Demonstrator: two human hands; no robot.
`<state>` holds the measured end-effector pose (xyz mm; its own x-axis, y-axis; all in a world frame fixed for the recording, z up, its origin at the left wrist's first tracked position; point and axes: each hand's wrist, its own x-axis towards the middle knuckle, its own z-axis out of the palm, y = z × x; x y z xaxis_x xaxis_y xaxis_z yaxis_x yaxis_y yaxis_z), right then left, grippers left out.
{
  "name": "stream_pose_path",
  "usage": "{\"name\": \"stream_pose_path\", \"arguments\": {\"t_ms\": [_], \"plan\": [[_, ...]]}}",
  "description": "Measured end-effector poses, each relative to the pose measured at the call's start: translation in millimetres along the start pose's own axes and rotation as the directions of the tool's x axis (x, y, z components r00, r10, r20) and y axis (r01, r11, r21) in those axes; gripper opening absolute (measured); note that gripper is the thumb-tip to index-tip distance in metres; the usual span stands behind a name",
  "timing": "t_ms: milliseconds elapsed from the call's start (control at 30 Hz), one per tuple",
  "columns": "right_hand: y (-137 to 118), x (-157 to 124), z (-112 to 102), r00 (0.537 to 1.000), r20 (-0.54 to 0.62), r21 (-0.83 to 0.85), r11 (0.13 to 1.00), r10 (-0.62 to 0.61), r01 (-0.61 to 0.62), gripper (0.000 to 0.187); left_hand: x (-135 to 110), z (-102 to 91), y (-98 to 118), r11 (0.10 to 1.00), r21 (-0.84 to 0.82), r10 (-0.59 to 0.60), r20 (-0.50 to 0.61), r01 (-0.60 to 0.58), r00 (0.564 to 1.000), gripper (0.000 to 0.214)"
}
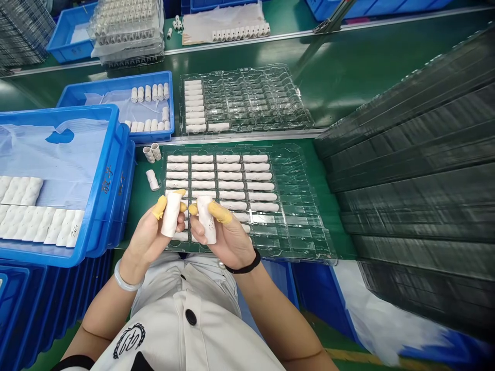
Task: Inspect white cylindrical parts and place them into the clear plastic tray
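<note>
My left hand (149, 234) grips a white cylindrical piece (170, 215) upright, with yellow covers on the fingertips. A second white cylindrical piece (206, 219), dark marks on its side, is held between thumb and fingers of my right hand (228, 239). The two pieces are close together but apart. Beneath both hands lies a clear plastic tray (297, 206) with several columns of similar white pieces in its slots; its right side shows bare slots. Left of the tray, one loose white piece (152, 180) lies on its side and two hollow ones (149, 154) stand together.
At left, a blue bin (102, 170) holds rows of white pieces on a sheet. Behind it is another blue bin (116, 81). A partly filled clear tray (263, 98) sits farther back. A tall stack of trays (421, 170) rises at right.
</note>
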<state>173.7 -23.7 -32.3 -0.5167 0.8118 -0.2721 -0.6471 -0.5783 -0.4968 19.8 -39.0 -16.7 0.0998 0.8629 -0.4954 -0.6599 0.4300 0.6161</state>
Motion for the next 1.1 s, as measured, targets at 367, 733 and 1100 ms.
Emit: {"name": "stream_pose_path", "arguments": {"t_ms": [367,733,1100], "plan": [[-1,2,4,0.994,-0.083,0.053,0.996,0.069,-0.065,0.03,2,-0.6,-2,0.999,0.046,-0.004,-0.029,0.006,1.0,0.035],[-6,1,10,0.986,-0.144,0.152,0.986,0.083,-0.061,0.04,4,-1.7,-6,0.994,0.098,0.065,-0.089,-0.056,0.994,0.03],[4,1,-1,0.996,-0.083,0.126,0.992,0.023,-0.012,0.021,5,0.4,-7,0.997,0.07,0.028,-0.127,-0.019,0.992,0.028]]}}
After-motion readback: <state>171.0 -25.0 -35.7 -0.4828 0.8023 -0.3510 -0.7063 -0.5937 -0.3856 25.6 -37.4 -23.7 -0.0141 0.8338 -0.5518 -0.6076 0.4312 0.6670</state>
